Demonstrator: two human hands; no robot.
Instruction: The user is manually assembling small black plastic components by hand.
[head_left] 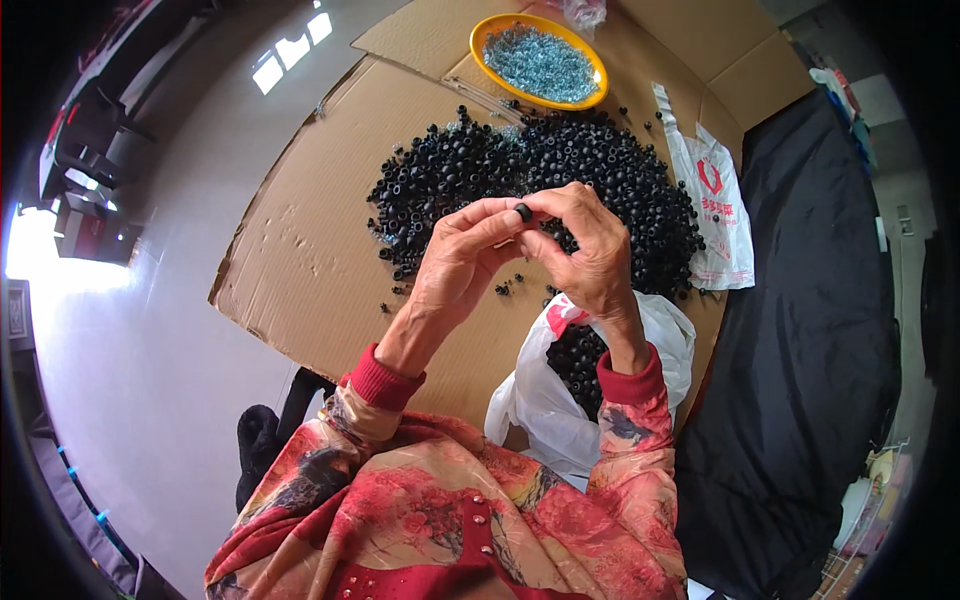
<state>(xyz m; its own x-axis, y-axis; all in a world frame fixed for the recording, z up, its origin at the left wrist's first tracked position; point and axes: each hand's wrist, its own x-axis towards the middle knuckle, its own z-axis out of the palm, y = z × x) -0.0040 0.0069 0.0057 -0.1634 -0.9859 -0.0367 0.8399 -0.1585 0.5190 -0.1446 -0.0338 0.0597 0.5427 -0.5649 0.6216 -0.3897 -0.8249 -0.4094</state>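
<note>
My left hand point(462, 243) and my right hand point(590, 245) meet above the cardboard, fingertips almost touching. Between them is a small black round part point(523, 212), pinched by the thumbs and forefingers of both hands. Whether a second tiny piece sits in the fingertips is too small to tell. Just beyond my hands spreads a big heap of black round parts point(450, 165), many with a hole through them. Below my right wrist stands an open white plastic bag point(525, 390) with more black parts point(577, 362) inside.
A yellow bowl point(480, 62) of small clear bluish pieces point(540, 65) sits at the far side of the cardboard sheet point(300, 240). A flat white printed bag point(715, 215) lies right of the heap. Black cloth point(800, 330) covers the right side. Pale floor extends left.
</note>
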